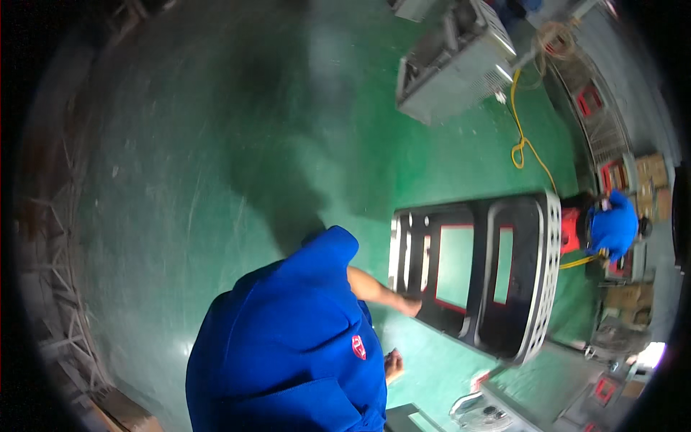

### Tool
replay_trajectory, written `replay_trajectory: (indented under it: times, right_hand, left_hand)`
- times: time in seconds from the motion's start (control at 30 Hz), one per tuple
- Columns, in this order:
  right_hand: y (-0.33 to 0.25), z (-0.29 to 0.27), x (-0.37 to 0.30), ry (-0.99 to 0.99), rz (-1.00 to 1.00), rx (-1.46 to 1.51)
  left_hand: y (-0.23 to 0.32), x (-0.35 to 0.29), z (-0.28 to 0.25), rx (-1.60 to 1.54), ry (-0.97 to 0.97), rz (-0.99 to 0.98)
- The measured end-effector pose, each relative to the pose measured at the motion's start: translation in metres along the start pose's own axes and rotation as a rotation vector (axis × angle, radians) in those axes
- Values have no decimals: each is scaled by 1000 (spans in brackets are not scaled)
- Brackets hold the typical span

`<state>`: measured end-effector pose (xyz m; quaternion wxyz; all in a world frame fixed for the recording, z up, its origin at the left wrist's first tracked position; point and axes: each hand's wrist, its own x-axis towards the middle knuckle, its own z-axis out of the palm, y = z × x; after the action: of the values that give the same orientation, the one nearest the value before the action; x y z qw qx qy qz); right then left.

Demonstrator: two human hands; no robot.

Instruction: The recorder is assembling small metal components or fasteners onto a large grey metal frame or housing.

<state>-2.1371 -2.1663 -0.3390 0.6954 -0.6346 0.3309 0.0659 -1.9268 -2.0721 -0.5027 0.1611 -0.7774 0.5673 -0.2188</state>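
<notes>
Green painted floor (180,187) is spreading across the whole space, bending toward a dark round rim, with a grey metal cabinet (450,90) standing at the upper right and a yellow hose (523,144) looping near it. On the blue shirt (288,345) a small red-and-white emblem (358,347) is showing, too blurred for any lettering to be made out. Right of centre, a black panel frame (480,266) is sitting above the floor, its pale rim pierced with rows of holes along the right side, red trim edging two of its rectangular openings. Those openings are running lengthwise up and down, while the pierced rim is facing right, toward a co-worker in blue (615,225); the lens is bending the outline, so which way the frame's own long axis is lying cannot be told. At the frame's lower left edge the left hand (411,307) is apparently touching it; blur is hiding whether the fingers are gripping. Just beside the shirt, apart from the frame, the right hand (394,366) is showing partly curled fingers, and whether they are holding anything cannot be told.
</notes>
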Motion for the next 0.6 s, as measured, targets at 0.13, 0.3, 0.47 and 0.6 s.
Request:
replay_trajectory:
  times: [0.13,0.3,0.47,0.6]
  right_hand:
    - [13,16,-51,395,88,-16]
    - [-22,105,36,221,165,-154]
    - [-39,137,65,262,158,-184]
    - [-23,119,75,359,159,-137]
  left_hand:
    - [17,37,-116,-151,88,261]
    - [-95,-39,-90,123,15,291]
    - [-123,-55,-44,-328,1,149]
    - [-135,-73,-9,-618,-43,41]
